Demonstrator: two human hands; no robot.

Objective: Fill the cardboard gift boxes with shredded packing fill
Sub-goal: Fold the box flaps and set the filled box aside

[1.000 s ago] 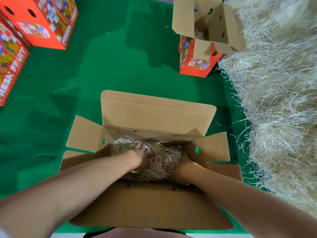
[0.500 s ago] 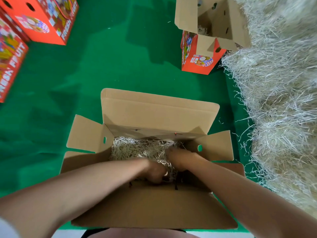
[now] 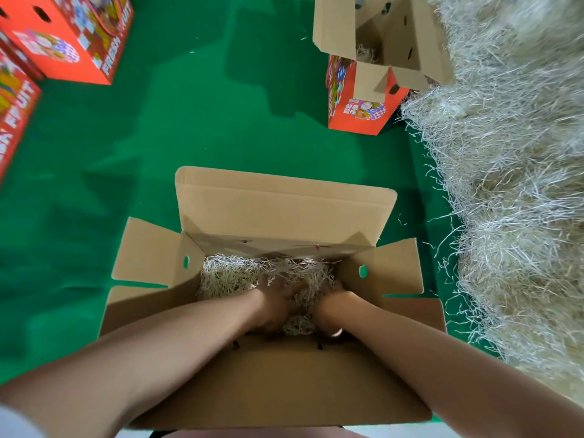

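An open brown cardboard box (image 3: pixel 284 210) stands in front of me on the green cloth, all its flaps folded outward. Pale shredded fill (image 3: pixel 227 279) covers its bottom. Both my hands reach down into the box, close together at the middle and right. My left hand (image 3: pixel 278 306) digs into the fill, strands draped over its fingers. My right hand (image 3: pixel 331 306) is curled into the same clump, its thumb bent back toward me. The fingertips of both are buried in the shreds.
A large heap of loose shredded fill (image 3: pixel 512 216) runs along the whole right side. A second open orange printed box (image 3: pixel 357 115) stands at the back beside it. Two closed orange boxes, one (image 3: pixel 63 42) behind the other (image 3: pixel 15 115), sit at the far left on the green cloth (image 3: pixel 189 121).
My hands drew together from the box's two sides to its middle and right. The fill shifted and bunched up between them. The view tilted slightly.
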